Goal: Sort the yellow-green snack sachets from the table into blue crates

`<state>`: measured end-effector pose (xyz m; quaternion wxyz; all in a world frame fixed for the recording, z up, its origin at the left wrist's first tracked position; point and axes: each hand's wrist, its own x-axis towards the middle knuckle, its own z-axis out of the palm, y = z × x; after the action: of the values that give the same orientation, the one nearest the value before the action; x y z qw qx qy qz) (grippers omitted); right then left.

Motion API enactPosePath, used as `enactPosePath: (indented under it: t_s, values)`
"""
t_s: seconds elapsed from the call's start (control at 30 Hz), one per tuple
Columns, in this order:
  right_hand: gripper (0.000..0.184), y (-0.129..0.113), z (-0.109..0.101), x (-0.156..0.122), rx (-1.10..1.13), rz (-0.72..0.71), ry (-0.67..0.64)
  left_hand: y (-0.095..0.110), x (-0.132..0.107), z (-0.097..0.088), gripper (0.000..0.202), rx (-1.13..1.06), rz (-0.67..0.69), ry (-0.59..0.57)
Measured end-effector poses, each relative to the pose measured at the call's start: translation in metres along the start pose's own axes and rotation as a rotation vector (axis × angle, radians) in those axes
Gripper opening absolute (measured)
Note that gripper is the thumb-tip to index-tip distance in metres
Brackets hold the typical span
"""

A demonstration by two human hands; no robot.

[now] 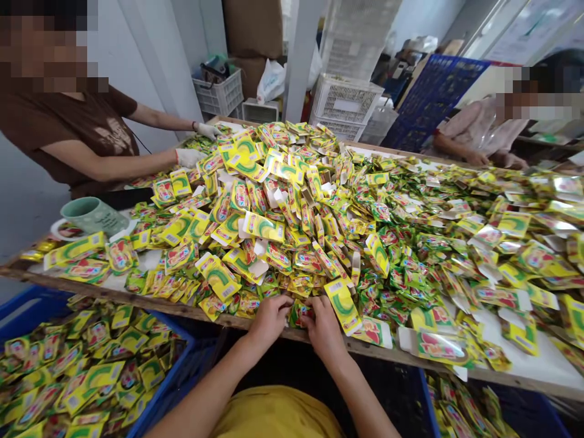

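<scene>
My left hand and my right hand meet at the near edge of the table, fingers curled together around a small green and red sachet. Both hands pinch it from either side. Around them lies a deep heap of yellow-green packets and flattened small cartons that covers most of the tabletop. A yellow carton lies just right of my right hand.
A blue crate full of packets stands below the table at left; another sits at lower right. A green mug rests at the table's left end. A gloved person works at far left, another person at far right. White baskets stand behind.
</scene>
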<state>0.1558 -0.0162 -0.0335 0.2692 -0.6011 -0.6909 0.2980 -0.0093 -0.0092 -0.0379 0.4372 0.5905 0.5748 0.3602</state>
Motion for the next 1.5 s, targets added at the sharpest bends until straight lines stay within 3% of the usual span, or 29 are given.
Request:
enactPosePath:
  t_s: [0.07, 0.13, 0.27, 0.33, 0.4, 0.53, 0.63, 0.73, 0.8, 0.87, 1.0, 1.17, 1.33, 1.5]
  values:
    - [0.02, -0.001, 0.004, -0.006, 0.028, -0.058, 0.055, 0.004, -0.007, -0.003, 0.025, -0.008, 0.036, 0.119]
    - [0.014, -0.001, 0.009, -0.013, 0.143, -0.085, 0.123, 0.006, -0.015, -0.006, 0.024, -0.019, 0.079, 0.164]
    - [0.021, -0.005, 0.01, -0.024, 0.524, -0.034, 0.205, 0.01, -0.028, -0.003, 0.038, -0.115, 0.098, -0.031]
    - [0.028, -0.008, 0.003, -0.032, 0.567, -0.058, 0.141, 0.015, -0.033, 0.002, 0.025, -0.15, 0.08, -0.072]
    - [0.023, -0.009, -0.006, -0.044, 0.507, -0.046, 0.083, 0.022, -0.038, 0.007, 0.011, -0.087, 0.123, -0.118]
    - [0.029, 0.009, -0.022, -0.076, 0.576, 0.201, 0.115, 0.044, -0.034, 0.017, 0.028, 0.253, 0.46, -0.308]
    - [0.041, 0.034, -0.036, -0.097, 0.752, 0.318, 0.237, 0.057, -0.01, 0.034, 0.053, 0.538, 0.757, -0.345]
    - [0.041, 0.056, -0.057, -0.113, 0.814, 0.365, 0.361, 0.063, 0.019, 0.055, 0.043, 0.637, 0.892, -0.387]
    - [0.037, 0.062, -0.072, -0.115, 0.81, 0.357, 0.435, 0.063, 0.029, 0.064, 0.029, 0.474, 0.796, -0.339]
    - [0.034, 0.056, -0.085, -0.107, 0.779, 0.299, 0.528, 0.061, 0.03, 0.064, 0.023, 0.259, 0.613, -0.223]
    - [0.024, 0.021, -0.088, -0.06, 0.673, 0.02, 0.626, 0.048, 0.012, 0.048, 0.02, 0.093, 0.386, -0.093]
    - [0.009, -0.003, -0.054, -0.005, 0.271, -0.334, 0.48, 0.029, -0.004, 0.036, 0.021, -0.022, 0.256, -0.03]
    - [0.012, -0.011, -0.05, -0.001, -0.095, -0.32, 0.329, 0.02, -0.008, 0.036, 0.018, -0.125, 0.195, 0.014]
    - [0.027, -0.037, -0.062, -0.003, -0.384, -0.381, -0.013, 0.017, -0.01, 0.035, 0.018, -0.258, 0.176, -0.02]
